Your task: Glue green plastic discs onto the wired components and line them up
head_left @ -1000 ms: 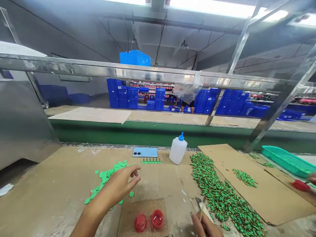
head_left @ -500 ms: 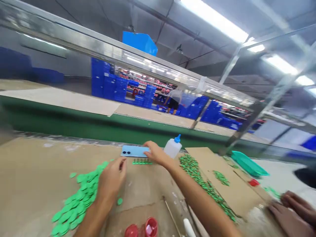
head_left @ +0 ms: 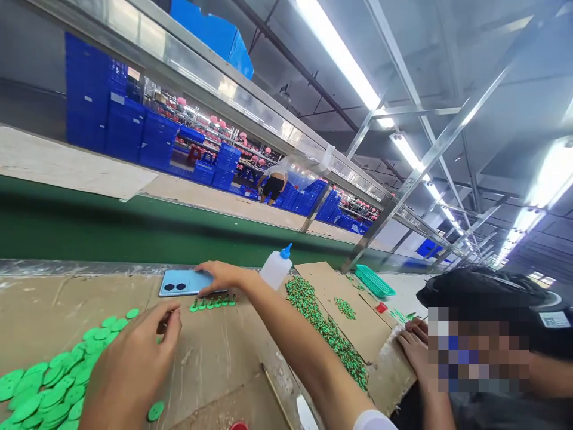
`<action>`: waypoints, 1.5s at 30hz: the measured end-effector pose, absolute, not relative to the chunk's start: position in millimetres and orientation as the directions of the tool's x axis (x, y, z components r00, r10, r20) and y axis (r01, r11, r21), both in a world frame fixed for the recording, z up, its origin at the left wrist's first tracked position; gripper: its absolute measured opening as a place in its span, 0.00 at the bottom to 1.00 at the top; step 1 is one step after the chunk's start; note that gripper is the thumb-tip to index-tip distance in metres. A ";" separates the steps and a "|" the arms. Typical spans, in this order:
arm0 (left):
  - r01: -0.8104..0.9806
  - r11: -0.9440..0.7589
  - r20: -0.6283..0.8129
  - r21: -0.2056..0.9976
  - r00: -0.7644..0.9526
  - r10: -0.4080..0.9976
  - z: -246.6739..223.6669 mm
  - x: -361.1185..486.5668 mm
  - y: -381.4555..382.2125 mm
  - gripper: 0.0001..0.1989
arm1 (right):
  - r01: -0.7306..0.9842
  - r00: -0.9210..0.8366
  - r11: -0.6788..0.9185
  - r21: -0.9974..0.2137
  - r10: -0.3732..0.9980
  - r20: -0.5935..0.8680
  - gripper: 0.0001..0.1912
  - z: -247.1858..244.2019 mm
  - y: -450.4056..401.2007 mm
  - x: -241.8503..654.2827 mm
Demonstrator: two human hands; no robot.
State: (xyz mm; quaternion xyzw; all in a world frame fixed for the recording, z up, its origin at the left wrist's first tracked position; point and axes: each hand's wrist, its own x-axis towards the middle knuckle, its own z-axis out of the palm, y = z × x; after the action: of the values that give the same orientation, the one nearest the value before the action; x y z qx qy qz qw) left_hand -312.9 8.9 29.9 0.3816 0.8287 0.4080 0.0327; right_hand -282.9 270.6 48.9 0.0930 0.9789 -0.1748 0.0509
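Green plastic discs (head_left: 54, 388), light and thin, pinch by the edge! Left hand (head_left: 132, 370) curled, hold unclear; right hand (head_left: 228, 278) fingers spread wide by the phone (head_left: 179, 282)!

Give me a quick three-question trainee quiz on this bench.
1. Multiple choice: what lies nearest the left hand? A) green discs B) the teal basket
2. True or false: the white squeeze bottle has a blue nozzle.
3. Short answer: what light blue object lies at the fingertips of the right hand?

Key: 1. A; 2. True; 3. A phone
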 end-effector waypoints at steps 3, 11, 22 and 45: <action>0.601 0.357 0.262 0.715 -0.704 0.660 26.2 -313.3 10.3 0.19 | 0.198 -0.978 0.921 -0.335 0.163 -0.131 0.41 48.9 266.1 -283.9; 0.341 0.075 0.254 0.937 -0.815 0.522 37.0 -314.2 10.9 0.20 | 0.162 -0.977 0.833 -0.529 0.210 0.032 0.29 97.4 245.7 -280.2; -0.454 -0.551 0.286 0.700 -0.529 0.799 57.6 -289.2 1.7 0.38 | 0.130 -0.895 -0.228 -0.965 0.391 -0.213 0.24 112.8 126.7 -174.4; -0.468 -0.517 0.230 0.717 -0.541 0.809 56.2 -282.5 2.2 0.16 | 0.130 -0.918 -0.448 -0.885 0.283 -0.278 0.28 95.4 107.5 -140.7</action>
State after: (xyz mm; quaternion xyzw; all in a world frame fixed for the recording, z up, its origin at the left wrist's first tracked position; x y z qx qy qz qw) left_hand -282.5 2.2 56.2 0.2817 0.3026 0.8241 0.3872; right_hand -140.7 107.5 95.4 0.1973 0.5235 -0.8276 -0.0461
